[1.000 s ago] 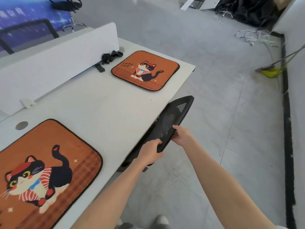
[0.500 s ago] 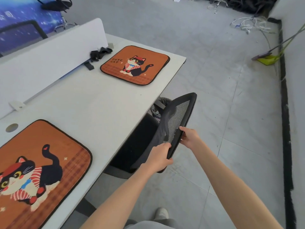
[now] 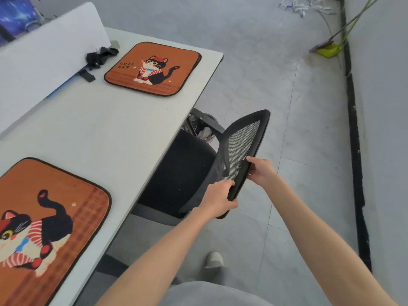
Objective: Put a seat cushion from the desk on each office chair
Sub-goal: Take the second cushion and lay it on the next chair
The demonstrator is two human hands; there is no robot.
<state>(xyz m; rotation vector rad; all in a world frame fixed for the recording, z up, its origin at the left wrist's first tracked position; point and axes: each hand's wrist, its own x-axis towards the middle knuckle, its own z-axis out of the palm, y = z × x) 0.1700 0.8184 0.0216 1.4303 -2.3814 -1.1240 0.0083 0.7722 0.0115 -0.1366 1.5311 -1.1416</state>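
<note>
Two orange seat cushions with a cat picture lie flat on the white desk (image 3: 123, 129): one cushion (image 3: 154, 68) near the far end, the other cushion (image 3: 46, 221) close to me at the lower left. A black mesh office chair (image 3: 240, 146) stands partly under the desk edge, its dark seat (image 3: 183, 171) showing. My left hand (image 3: 218, 199) grips the lower rim of the chair's backrest. My right hand (image 3: 261, 170) holds the rim a little higher on the right side.
A white divider panel (image 3: 50, 47) runs along the desk's far side, with black clips (image 3: 97, 59) beside it. A bin with rubbish (image 3: 203, 127) sits under the desk behind the chair. A green dustpan (image 3: 329, 49) and cables lie on the grey floor near the right wall.
The chair has come out from under the desk toward me and to the right, with both hands still on its backrest. More of its seat now shows.
</note>
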